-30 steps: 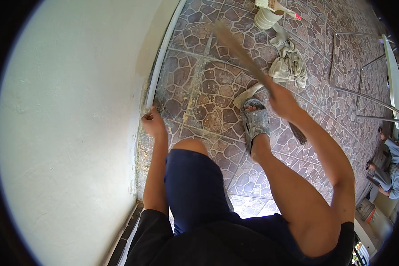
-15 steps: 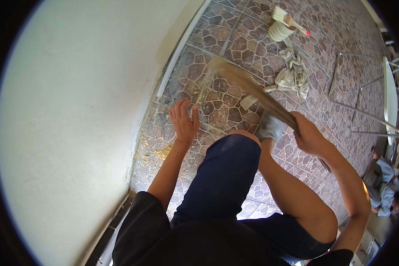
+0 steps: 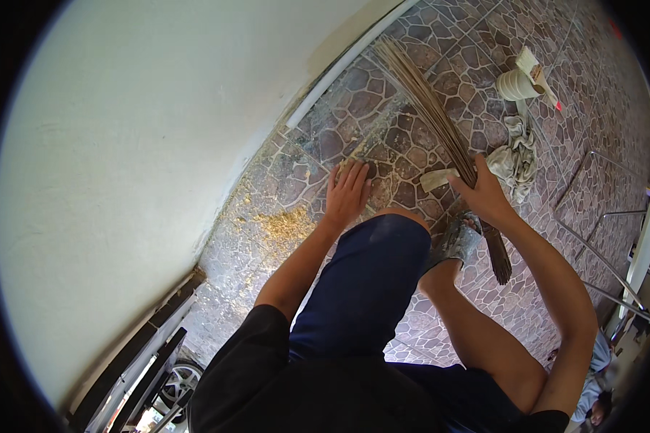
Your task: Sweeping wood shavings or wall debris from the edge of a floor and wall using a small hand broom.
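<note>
My right hand (image 3: 487, 195) grips a broom of thin brown sticks (image 3: 440, 119) around its bound middle. The fanned tips point away from me, beside the white pipe (image 3: 354, 61) at the wall's foot. Its blunt end comes out below my hand, by my shoe (image 3: 458, 238). My left hand (image 3: 348, 191) is palm down over the stone-patterned floor, empty, with fingers stretched out. I cannot tell whether it touches the floor. Yellowish crumbs (image 3: 282, 224) lie scattered between that hand and the wall. A flat beige piece (image 3: 435, 179) lies close to my right fingertips.
A crumpled pale rag (image 3: 516, 162) lies right of the broom. Beyond it a paintbrush (image 3: 531, 68) rests across a cream tub (image 3: 514, 85). The pale wall (image 3: 137, 173) bounds the left. Metal legs (image 3: 599, 252) stand at right. Part of another person (image 3: 596, 375) shows lower right.
My view has turned, so the floor things sit farther right. The broom was blurred by motion and is now sharp, at a steeper angle. My left hand is farther from the pipe.
</note>
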`<action>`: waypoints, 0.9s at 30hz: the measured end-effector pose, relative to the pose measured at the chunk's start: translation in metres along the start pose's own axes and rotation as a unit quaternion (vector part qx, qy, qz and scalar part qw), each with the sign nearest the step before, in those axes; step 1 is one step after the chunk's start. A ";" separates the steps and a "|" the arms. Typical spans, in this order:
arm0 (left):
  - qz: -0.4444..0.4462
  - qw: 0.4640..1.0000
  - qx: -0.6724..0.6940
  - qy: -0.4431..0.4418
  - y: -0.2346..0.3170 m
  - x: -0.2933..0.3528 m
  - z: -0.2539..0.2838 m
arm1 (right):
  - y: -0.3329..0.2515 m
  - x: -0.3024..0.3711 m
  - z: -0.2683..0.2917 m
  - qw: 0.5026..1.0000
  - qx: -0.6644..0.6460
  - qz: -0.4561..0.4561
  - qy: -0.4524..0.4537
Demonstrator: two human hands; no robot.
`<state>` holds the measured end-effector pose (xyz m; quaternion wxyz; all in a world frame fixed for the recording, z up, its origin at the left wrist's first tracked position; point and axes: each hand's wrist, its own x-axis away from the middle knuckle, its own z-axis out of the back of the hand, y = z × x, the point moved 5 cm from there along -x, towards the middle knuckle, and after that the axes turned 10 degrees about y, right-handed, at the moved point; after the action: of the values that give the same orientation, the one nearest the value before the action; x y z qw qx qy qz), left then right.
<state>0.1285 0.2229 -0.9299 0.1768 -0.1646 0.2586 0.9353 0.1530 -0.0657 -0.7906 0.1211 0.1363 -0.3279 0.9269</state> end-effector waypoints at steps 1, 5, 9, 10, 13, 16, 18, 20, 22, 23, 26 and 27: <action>-0.028 1.000 -0.010 -0.004 -0.001 -0.003 -0.008 | -0.007 -0.007 -0.001 0.999 -0.035 -0.027 -0.003; -0.077 0.997 0.011 -0.007 0.008 0.000 -0.025 | 0.039 -0.036 -0.008 0.983 -0.140 -0.092 -0.073; -0.029 1.000 0.011 0.001 0.007 -0.011 -0.022 | 0.053 -0.051 -0.008 0.968 -0.222 -0.104 -0.043; -0.024 1.000 0.008 0.000 0.001 -0.007 -0.021 | 0.034 -0.048 -0.009 0.967 -0.221 -0.121 -0.046; -0.001 1.000 -0.008 0.002 -0.006 -0.015 -0.024 | 0.030 -0.049 -0.007 0.961 -0.250 -0.117 -0.032; -0.009 1.000 0.009 0.011 0.003 0.000 -0.020 | 0.012 -0.055 0.008 0.966 -0.250 -0.064 -0.019; -0.013 1.000 0.017 0.022 0.010 0.002 -0.021 | 0.012 -0.047 0.014 0.978 -0.205 -0.037 -0.026; -0.023 0.999 0.018 0.038 0.002 -0.004 -0.018 | 0.013 -0.052 0.009 0.993 -0.113 0.024 -0.037; -0.026 0.998 -0.025 0.056 0.001 0.008 -0.012 | 0.002 -0.049 0.007 0.996 -0.071 0.017 -0.050; -0.015 0.997 -0.031 0.066 -0.005 0.009 -0.005 | 0.004 -0.051 0.002 0.998 -0.012 -0.003 -0.060; 0.005 0.997 -0.046 0.060 0.009 0.010 -0.004 | 0.058 -0.070 -0.011 0.985 0.132 0.108 0.012; 0.046 0.993 -0.032 0.103 0.016 0.013 0.004 | 0.063 -0.072 -0.014 0.949 0.195 0.234 0.084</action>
<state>0.1089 0.2154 -0.9247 0.1012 -0.2532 0.2530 0.9282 0.1979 -0.1138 -0.8613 -0.1011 -0.0013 -0.1517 0.9832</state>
